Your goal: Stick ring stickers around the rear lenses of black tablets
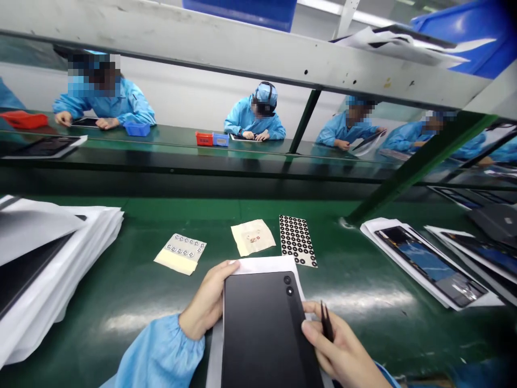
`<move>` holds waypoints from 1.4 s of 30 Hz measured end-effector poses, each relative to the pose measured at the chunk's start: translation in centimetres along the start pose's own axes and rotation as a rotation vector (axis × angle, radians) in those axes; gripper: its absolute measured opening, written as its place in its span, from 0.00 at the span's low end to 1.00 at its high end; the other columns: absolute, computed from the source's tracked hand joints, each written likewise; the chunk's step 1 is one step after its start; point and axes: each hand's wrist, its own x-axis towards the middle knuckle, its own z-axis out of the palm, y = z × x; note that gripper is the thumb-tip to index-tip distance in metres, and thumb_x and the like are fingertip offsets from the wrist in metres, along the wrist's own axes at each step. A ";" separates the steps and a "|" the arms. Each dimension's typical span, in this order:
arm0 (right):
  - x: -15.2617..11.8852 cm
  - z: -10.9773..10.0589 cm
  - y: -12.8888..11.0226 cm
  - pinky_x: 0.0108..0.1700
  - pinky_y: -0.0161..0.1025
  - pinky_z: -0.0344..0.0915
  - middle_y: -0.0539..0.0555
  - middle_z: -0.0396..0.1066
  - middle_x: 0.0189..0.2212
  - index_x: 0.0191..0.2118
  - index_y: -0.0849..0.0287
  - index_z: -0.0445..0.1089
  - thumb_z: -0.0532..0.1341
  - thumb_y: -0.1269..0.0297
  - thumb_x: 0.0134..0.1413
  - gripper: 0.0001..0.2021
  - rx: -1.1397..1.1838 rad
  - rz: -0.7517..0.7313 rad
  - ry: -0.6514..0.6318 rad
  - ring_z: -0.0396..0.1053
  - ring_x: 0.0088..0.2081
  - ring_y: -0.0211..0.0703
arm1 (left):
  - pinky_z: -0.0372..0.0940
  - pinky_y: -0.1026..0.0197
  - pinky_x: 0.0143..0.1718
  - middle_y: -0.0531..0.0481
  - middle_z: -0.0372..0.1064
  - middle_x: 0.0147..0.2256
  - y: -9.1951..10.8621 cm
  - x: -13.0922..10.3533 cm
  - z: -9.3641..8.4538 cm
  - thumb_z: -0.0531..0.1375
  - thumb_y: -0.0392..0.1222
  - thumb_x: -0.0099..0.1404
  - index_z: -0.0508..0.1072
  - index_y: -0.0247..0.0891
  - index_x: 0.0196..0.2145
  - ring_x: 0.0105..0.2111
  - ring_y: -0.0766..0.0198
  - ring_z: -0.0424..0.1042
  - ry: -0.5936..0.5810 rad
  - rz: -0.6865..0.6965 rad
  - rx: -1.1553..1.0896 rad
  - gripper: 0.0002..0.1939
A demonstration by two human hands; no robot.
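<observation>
A dark tablet back cover (262,334) with two round camera rings at its upper right lies over white paper (264,264), low in the middle of the view. My left hand (212,296) grips its left edge, thumb at the top corner. On the right edge, my right hand (335,342) pinches the tablet and also holds black tweezers (326,321), tips pointing up. Beyond the tablet lie a sheet of black ring stickers (298,240), a cream paper square (253,237) with small marks, and a sheet of pale ring stickers (181,252).
Papers stacked with dark panels (81,258) stand at the left. Opened tablets on white sheets (432,261) lie at the right, near a slanted green post (420,161). A shelf beam (242,54) crosses above. Several people in blue work across the bench.
</observation>
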 end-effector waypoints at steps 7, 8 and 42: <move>1.2 -1.2 -1.4 0.17 0.30 0.39 0.40 0.53 0.13 0.49 0.57 0.73 0.74 0.36 0.40 0.36 -0.018 -0.003 0.160 0.41 0.12 0.27 | 0.70 0.62 0.32 0.48 0.77 0.30 0.6 -0.1 -0.8 0.73 0.48 0.58 0.75 0.35 0.34 0.28 0.63 0.77 -0.044 -0.003 -0.025 0.17; 1.4 -0.9 -1.3 0.17 0.30 0.39 0.39 0.51 0.12 0.49 0.58 0.73 0.74 0.35 0.39 0.37 -0.020 -0.002 0.151 0.41 0.12 0.27 | 0.71 0.62 0.33 0.48 0.78 0.31 0.7 -0.4 -0.6 0.73 0.49 0.59 0.75 0.35 0.36 0.29 0.63 0.77 -0.045 0.003 -0.031 0.17; 7.7 0.4 -4.0 0.48 0.47 0.72 0.57 0.79 0.37 0.40 0.61 0.78 0.75 0.45 0.46 0.24 0.070 -0.334 -0.100 0.76 0.42 0.51 | 0.72 0.42 0.53 0.37 0.80 0.48 1.0 -1.3 -0.2 0.73 0.53 0.58 0.74 0.36 0.55 0.49 0.42 0.79 -0.059 0.033 0.190 0.32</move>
